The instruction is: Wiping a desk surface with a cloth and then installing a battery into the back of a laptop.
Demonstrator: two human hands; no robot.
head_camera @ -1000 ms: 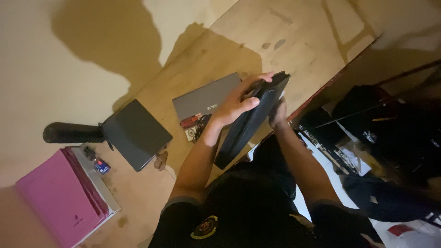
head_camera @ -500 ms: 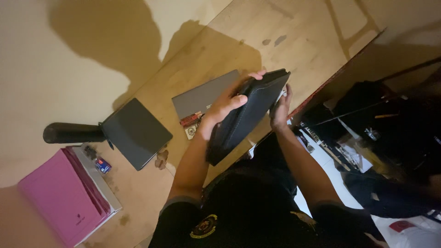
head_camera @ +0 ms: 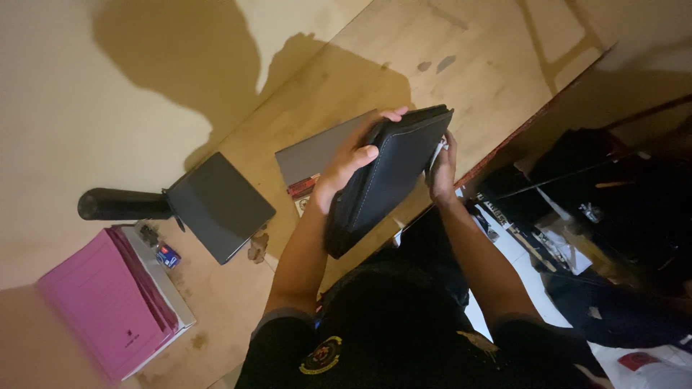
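pink folder (head_camera: 101,302): lies at the far left on the wooden counter (head_camera: 490,65), on top of a pale sheet or book whose edge shows along its right side
small blue object (head_camera: 167,255): sits just beside the folder's upper right corner; too small to tell what it is
black cylinder (head_camera: 119,204): lies on its side above the folder, its right end touching or just behind the dark tablet
dark tablet (head_camera: 220,205): flat, dark slab resting on the counter, tilted as a diamond, well apart from the hands
grey flat case (head_camera: 317,151): lies on the counter behind the left hand, partly hidden by it; a small red and white item peeks out at its lower edge
left hand (head_camera: 349,166): clasps the black leather folio from the left side, thumb across the stitched front face, fingertips curled over the upper corner, holding it firmly
black leather folio (head_camera: 389,180): held up above the counter's near edge between both hands, tilted with its upper end toward the right and its lower end pointing down at the person's chest; pale stitching runs along its edge
right hand (head_camera: 441,169): grips the folio's right edge from behind, fingers partly hidden by the cover, something white showing between them
dark clutter (head_camera: 591,216): bags, cables and papers lie on the floor to the right, below the counter's edge, in dim light
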